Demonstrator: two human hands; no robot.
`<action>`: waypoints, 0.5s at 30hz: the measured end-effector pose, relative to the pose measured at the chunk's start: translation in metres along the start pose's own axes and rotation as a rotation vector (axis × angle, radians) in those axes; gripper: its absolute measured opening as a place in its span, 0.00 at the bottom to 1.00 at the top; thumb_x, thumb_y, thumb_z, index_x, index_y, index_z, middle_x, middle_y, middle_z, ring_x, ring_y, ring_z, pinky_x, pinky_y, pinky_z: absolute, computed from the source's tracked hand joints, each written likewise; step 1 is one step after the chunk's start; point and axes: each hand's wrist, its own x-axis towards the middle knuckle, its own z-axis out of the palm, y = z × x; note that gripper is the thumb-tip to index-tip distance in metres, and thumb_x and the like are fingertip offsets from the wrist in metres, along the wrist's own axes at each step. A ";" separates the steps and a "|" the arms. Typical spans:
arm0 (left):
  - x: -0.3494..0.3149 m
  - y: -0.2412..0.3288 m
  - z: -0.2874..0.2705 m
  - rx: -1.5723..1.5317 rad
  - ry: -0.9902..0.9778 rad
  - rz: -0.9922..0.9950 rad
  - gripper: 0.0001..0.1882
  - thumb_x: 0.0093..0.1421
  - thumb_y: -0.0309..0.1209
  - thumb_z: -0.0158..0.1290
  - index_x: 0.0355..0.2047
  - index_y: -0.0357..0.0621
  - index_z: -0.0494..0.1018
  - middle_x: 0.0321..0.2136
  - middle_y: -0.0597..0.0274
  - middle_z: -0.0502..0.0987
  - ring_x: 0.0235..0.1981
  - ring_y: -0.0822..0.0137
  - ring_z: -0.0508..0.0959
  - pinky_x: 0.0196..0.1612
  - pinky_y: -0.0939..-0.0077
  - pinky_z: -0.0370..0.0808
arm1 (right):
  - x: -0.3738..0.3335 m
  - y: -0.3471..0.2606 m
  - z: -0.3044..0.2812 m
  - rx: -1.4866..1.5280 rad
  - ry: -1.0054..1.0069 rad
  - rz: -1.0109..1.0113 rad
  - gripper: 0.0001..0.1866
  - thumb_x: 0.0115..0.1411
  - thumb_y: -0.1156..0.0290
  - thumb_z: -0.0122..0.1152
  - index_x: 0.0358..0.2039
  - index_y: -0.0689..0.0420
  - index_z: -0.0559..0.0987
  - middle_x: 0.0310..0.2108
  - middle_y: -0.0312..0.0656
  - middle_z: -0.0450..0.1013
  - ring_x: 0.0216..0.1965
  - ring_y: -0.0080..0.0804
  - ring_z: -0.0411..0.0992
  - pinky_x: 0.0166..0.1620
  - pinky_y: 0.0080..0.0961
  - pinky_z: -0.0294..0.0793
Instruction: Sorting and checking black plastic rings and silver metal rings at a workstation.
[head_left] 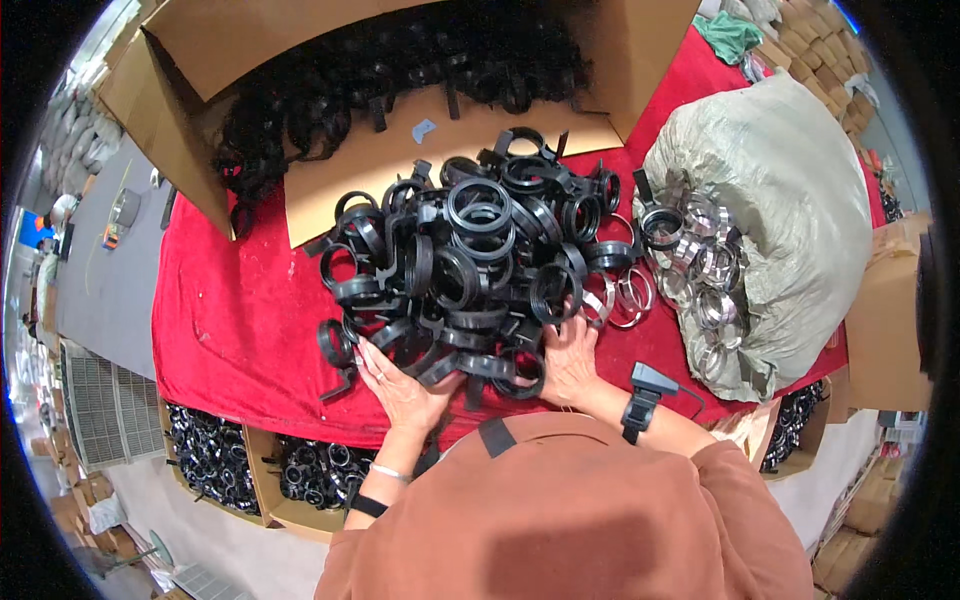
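Note:
A heap of black plastic rings with flat tabs (483, 212) lies on the red cloth in front of me. At the heap's near left edge is my left hand (408, 392), open, its fingers stretched along the outer rings and the thumb side near the rings. My right hand (570, 362) rests against the near right edge, fingers extended and touching a black ring (557, 293); some fingertips are partly hidden. Between the two hands sit several more black rings. Shiny metal rings (632, 297) lie just beyond my right hand.
Behind the heap stands a cardboard box (190, 130) on its side, holding many black rings. To the right, a pale woven sack (790, 220) spills metal rings (715, 270). Under the red cloth (230, 330), more boxes of black parts (210, 460) stand below the table edge.

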 end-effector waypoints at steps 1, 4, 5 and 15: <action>0.006 -0.004 0.004 -0.005 0.021 0.011 0.71 0.31 0.55 0.67 0.60 0.31 0.31 0.61 0.34 0.40 0.63 0.41 0.44 0.63 0.46 0.40 | 0.007 -0.006 -0.002 -0.072 0.050 -0.006 0.55 0.33 0.37 0.64 0.57 0.56 0.55 0.55 0.55 0.48 0.49 0.50 0.52 0.45 0.44 0.54; 0.029 -0.012 0.007 0.025 0.027 -0.016 0.68 0.33 0.51 0.66 0.60 0.32 0.32 0.61 0.36 0.42 0.63 0.43 0.45 0.62 0.46 0.44 | 0.027 -0.016 0.004 -0.033 -0.014 0.083 0.58 0.34 0.36 0.63 0.59 0.55 0.51 0.57 0.54 0.46 0.55 0.52 0.47 0.50 0.48 0.52; 0.038 -0.016 0.011 0.044 0.036 -0.013 0.67 0.34 0.49 0.66 0.60 0.32 0.33 0.61 0.37 0.42 0.63 0.43 0.45 0.62 0.46 0.44 | 0.033 -0.018 0.007 -0.015 -0.094 0.148 0.61 0.33 0.35 0.63 0.62 0.53 0.47 0.60 0.55 0.44 0.59 0.55 0.44 0.53 0.52 0.51; 0.041 -0.020 -0.050 0.129 -0.103 0.077 0.53 0.38 0.32 0.65 0.59 0.28 0.46 0.59 0.35 0.51 0.61 0.41 0.53 0.62 0.59 0.52 | 0.031 -0.012 -0.019 0.070 -0.150 -0.059 0.51 0.37 0.59 0.71 0.59 0.60 0.53 0.56 0.61 0.47 0.57 0.62 0.49 0.55 0.50 0.57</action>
